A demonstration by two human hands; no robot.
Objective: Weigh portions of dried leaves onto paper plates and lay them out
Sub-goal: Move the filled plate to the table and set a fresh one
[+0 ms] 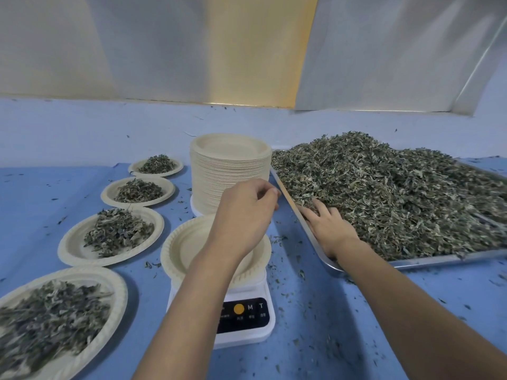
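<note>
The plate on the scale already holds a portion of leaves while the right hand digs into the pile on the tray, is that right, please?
Not quite: the head view shows the plate on the scale empty. The right hand does dig into the pile on the tray.

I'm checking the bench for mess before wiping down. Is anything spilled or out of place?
Yes: loose leaf crumbs lie scattered on the blue cover, thickest between the scale and the metal tray, likely fallen off the heaped tray. The filled plates sit in an orderly row.
</note>
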